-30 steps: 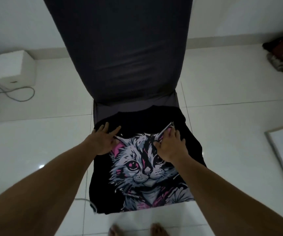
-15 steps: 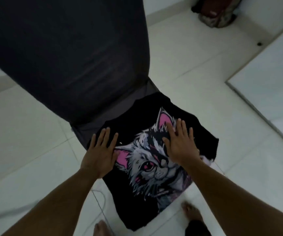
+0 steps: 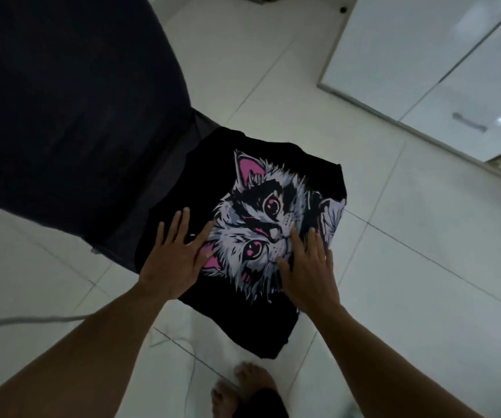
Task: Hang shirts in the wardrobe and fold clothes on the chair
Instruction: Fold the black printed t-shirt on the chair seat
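Note:
A folded black T-shirt with a grey and pink cat print lies on the seat of a chair covered in dark fabric. The chair's tall back fills the upper left. My left hand rests flat on the shirt's near left part, fingers spread. My right hand presses flat on the cat print at the near right, fingers apart. Neither hand grips the cloth. The shirt's near corner hangs over the seat edge.
White tiled floor surrounds the chair. A white glossy wardrobe with a metal handle stands at the upper right. A thin cable runs across the floor at the left. My bare feet are below the seat.
The view has swung round to the right, so the shirt looks turned. Both hands have slid toward the shirt's near side and stay flat on it.

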The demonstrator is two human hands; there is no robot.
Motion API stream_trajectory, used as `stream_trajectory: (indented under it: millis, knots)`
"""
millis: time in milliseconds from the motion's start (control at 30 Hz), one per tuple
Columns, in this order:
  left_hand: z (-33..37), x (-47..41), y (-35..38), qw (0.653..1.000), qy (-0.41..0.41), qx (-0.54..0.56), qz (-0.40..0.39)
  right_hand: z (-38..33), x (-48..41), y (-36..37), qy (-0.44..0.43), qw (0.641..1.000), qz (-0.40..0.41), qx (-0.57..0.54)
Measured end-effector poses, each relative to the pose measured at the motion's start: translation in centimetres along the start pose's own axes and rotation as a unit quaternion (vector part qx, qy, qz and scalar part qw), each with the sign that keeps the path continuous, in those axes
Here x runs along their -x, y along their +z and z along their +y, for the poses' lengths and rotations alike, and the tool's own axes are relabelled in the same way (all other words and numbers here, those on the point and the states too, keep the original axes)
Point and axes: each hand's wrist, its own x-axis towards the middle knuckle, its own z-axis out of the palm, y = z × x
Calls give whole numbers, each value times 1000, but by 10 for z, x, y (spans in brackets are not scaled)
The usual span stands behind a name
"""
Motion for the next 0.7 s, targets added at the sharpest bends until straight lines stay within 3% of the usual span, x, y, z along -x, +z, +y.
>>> stream_trajectory:
  millis: [200,333,467,700]
  knots:
    - [-10,19,-13,994,-55,31,88,8,36,21,39,995,17,-94]
    - [-21,29,-6,992,-76,24,96,-1,46,31,57,992,63,-92]
    - [-27,35,-2,982,-114,114,96,-13,56,34,76,986,76,-126]
    - [-27,54,9,943,-164,247,148,-14,113,80,-3,990,112,-81]
